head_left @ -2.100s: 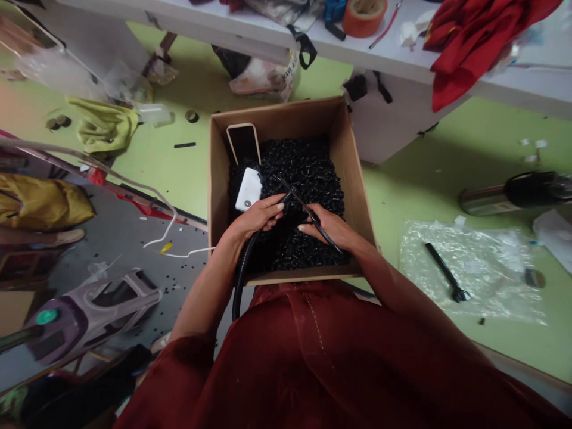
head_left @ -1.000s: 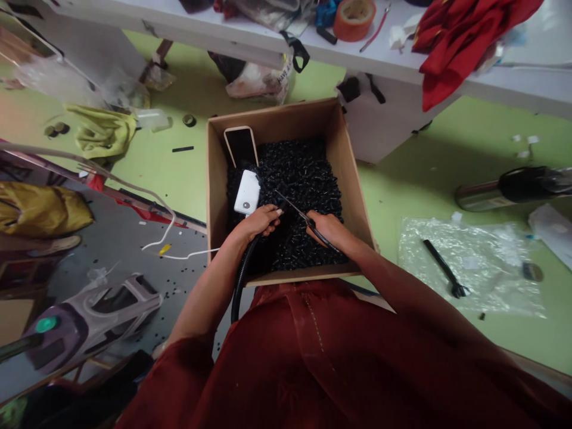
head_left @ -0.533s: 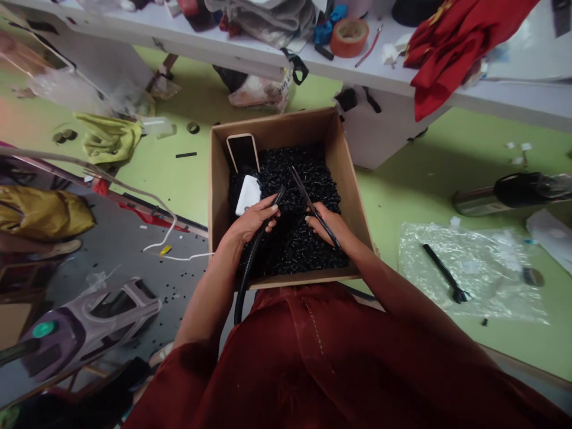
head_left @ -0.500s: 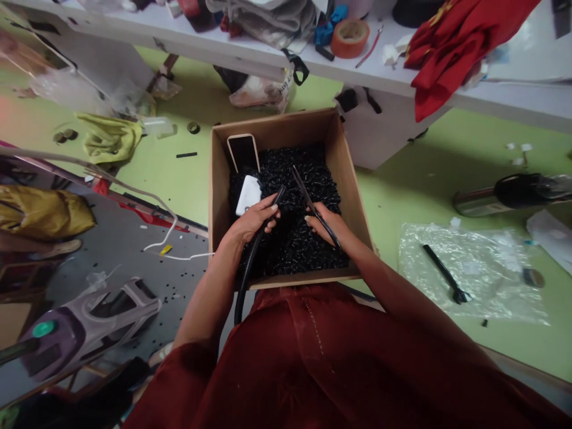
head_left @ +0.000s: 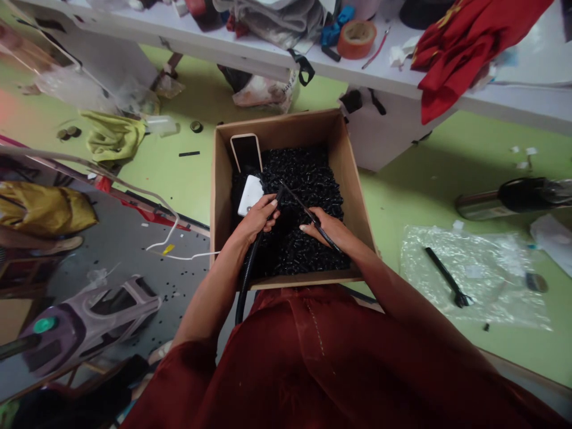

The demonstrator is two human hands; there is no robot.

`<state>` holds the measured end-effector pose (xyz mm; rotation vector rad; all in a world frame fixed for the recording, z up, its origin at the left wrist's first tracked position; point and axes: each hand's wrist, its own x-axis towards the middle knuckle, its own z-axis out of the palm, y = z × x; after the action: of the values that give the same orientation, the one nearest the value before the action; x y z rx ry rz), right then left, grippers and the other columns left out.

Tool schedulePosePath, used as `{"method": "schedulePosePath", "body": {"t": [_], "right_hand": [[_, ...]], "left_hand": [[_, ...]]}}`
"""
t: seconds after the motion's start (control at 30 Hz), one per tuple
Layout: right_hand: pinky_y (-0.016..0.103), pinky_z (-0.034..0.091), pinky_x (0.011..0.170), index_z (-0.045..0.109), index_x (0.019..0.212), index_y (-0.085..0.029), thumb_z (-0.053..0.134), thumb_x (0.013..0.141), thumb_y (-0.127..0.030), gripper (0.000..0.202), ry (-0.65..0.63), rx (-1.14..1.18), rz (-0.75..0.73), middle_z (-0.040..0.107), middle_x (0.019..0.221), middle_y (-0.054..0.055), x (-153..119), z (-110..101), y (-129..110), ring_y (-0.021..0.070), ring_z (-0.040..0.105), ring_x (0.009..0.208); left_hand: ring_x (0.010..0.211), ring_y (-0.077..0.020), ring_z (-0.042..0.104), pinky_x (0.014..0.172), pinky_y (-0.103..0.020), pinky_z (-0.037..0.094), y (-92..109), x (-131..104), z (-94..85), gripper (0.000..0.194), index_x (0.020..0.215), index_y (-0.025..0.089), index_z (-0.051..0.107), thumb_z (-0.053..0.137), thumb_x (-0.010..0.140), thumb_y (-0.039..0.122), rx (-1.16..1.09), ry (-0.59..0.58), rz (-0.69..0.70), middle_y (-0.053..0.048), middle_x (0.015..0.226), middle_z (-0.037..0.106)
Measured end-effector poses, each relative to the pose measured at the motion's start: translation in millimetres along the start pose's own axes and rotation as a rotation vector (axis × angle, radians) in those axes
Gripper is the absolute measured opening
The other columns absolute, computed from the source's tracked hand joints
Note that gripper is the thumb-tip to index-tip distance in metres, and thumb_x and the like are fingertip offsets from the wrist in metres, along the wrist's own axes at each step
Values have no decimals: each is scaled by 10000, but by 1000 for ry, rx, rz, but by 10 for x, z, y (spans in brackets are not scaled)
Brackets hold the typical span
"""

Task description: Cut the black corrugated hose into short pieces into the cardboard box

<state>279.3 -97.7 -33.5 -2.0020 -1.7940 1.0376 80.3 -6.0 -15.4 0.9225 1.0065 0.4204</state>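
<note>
My left hand (head_left: pixel 258 217) grips a black corrugated tube (head_left: pixel 250 262) near its upper end. The tube runs down over the front edge of a cardboard box (head_left: pixel 361 205). In my right hand (head_left: pixel 328 227) is a long dark pair of scissors (head_left: pixel 301 201). Its blade tips reach left to the tube's upper end; whether they touch it I cannot tell. Below both hands, short black tube pieces (head_left: pixel 304 256) fill the box. A white phone-like object (head_left: pixel 251 195) lies on them beside my left hand, and a pale-framed dark panel (head_left: pixel 246 154) leans at the back left.
A white table (head_left: pixel 250 50) behind the box carries an orange tape roll (head_left: pixel 356 39) and red cloth (head_left: pixel 465 59). Right of the box are a clear plastic sheet (head_left: pixel 415 286) and a metal flask (head_left: pixel 480 204). A white cable (head_left: pixel 179 254) reaches the box's left side.
The scissors have swung left, bringing their tips from apart to the tube's end. My left hand keeps its grip on the tube. The whole view has shifted slightly.
</note>
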Motion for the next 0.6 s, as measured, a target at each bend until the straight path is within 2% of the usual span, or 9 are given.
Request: {"method": "schedulePosePath", "body": {"t": [0.17,0.3,0.6], "right_hand": [[354,467,792,453,1294,-207,533,851,-494,533,-21,6,-13,676,1040,91,-3,2,-2,260,638,939],[359,465,805,455,1289,-167,539,847,-493,557,-49,-10,-26,666,1075,119,-6,-9,-24,267,630,954],[376,462,825,455,1290,-167,541,837,-486,561,-45,7,-32,654,1082,127,-9,-18,-44,272,623,982]], "left_hand": [[401,-16,318,358,-126,208,-14,9,0,422,1283,214,458,533,885,336,9,22,16,53,655,439],[406,-13,317,360,-132,207,-27,12,17,453,1317,191,466,536,886,312,30,26,12,43,667,450],[413,-16,325,366,-143,198,-39,18,17,500,1338,192,485,575,866,329,68,-12,-26,36,664,466]]}}
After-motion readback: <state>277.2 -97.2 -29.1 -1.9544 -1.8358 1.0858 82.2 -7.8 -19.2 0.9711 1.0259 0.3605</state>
